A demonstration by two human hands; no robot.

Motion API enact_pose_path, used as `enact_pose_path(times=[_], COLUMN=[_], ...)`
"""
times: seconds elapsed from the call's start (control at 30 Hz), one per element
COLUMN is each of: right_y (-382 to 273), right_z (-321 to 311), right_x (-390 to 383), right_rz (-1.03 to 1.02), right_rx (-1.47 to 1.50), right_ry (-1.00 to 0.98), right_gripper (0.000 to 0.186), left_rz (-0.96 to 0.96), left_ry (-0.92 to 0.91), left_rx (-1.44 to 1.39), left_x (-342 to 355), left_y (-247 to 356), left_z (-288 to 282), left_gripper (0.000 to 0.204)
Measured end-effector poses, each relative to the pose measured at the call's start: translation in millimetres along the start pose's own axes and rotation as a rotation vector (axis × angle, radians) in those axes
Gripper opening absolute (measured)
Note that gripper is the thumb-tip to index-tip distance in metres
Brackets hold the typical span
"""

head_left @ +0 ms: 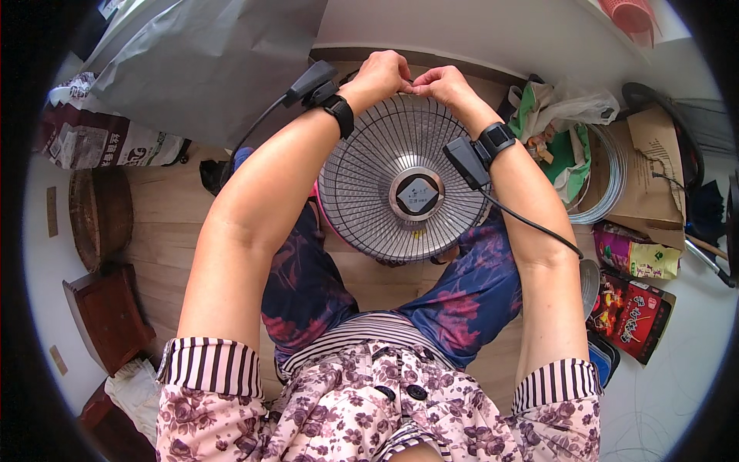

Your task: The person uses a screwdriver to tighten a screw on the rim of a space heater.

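Observation:
A round heater [366,173] with a wire grille and a silver hub stands between my knees, its face upward. My left hand [385,75] is closed at the top of its rim, fingertips pinched. My right hand [442,85] pinches right beside it, fingertips nearly meeting the left ones. What sits between the fingers at the rim is too small to make out. Each wrist wears a black strap with a small device and a cable running from it.
A grey sheet [208,61] covers the upper left. Baskets [100,212], wooden boxes [112,316] and packages line the left wall. At right lie cardboard [647,177], a coil of wire [612,185], plastic bags [570,100] and a red package [633,316]. Wooden floor [165,231] runs beneath me.

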State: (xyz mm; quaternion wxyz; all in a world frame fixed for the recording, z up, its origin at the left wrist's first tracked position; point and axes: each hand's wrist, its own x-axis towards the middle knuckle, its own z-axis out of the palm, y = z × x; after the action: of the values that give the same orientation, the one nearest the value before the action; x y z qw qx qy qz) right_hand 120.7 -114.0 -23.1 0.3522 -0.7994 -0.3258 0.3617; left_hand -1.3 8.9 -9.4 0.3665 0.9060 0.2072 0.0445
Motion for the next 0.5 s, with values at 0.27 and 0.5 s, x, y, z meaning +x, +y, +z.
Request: enact_pose_path(times=[0.27, 0.5], right_y=[-1, -5], right_z=[-1, 0], right_x=[1, -3], right_rz=[0.040, 0.066], right_rx=[-0.008, 0.001], right_ry=[0.030, 0.032], right_gripper=[0.022, 0.021], left_rz=[-0.065, -0.095], left_ry=[-0.044, -0.081], left_rx=[-0.149, -0.205], left_x=[2, -1], left_y=[-5, -2], left_z=[-4, -9], left_gripper=[0.029, 0.019])
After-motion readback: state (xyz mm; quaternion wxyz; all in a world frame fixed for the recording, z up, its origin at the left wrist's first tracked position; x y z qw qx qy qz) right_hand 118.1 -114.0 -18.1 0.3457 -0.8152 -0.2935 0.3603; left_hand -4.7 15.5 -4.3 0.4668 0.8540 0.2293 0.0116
